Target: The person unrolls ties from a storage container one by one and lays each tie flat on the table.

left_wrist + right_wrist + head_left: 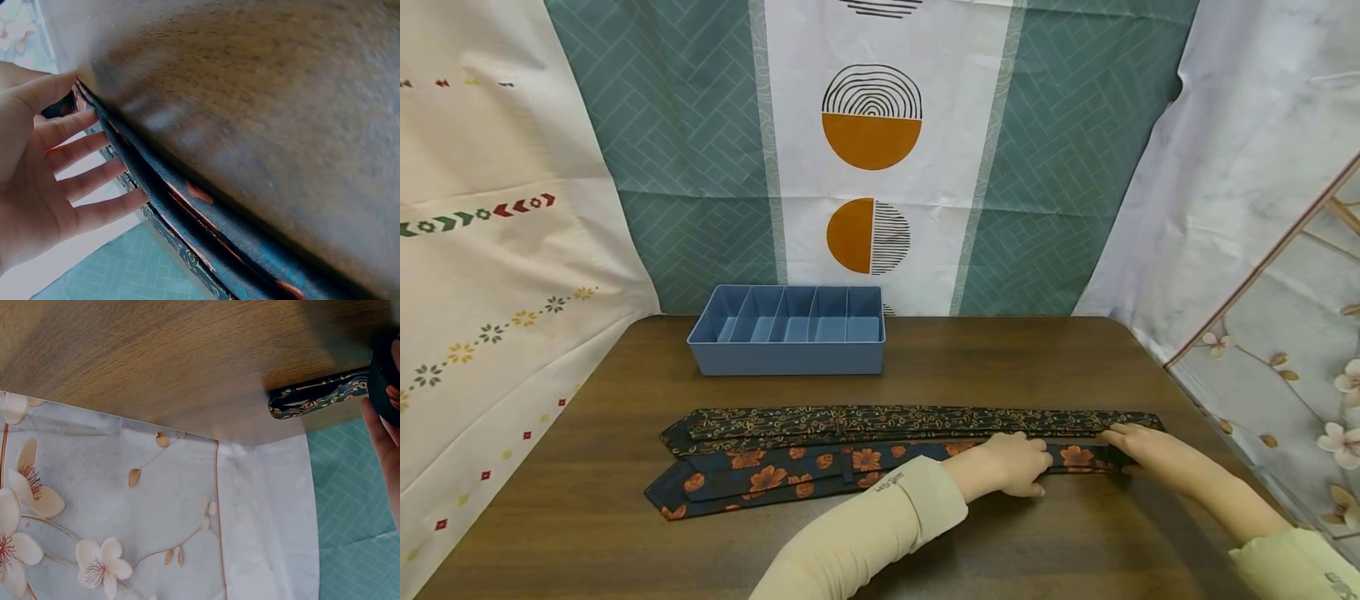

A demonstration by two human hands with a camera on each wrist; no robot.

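Observation:
Two folded ties lie lengthwise on the brown table [970, 358]. The nearer one is a navy tie with orange flowers [775, 479]; behind it, touching, lies a dark tie with a fine gold pattern [850, 421]. My left hand [1011, 462] rests flat on the floral tie right of its middle. The left wrist view shows the left hand [94, 165] with fingers straight and spread against the floral tie's edge [206, 219]. My right hand [1138, 450] lies on the floral tie's right end. In the right wrist view its fingers [384, 440] sit beside the gold-patterned tie's end [319, 397].
A blue divided organizer box [786, 354] with several empty slots stands at the back of the table, left of centre. Patterned cloth hangs behind and on both sides. The table's right edge [1180, 392] is close to my right hand.

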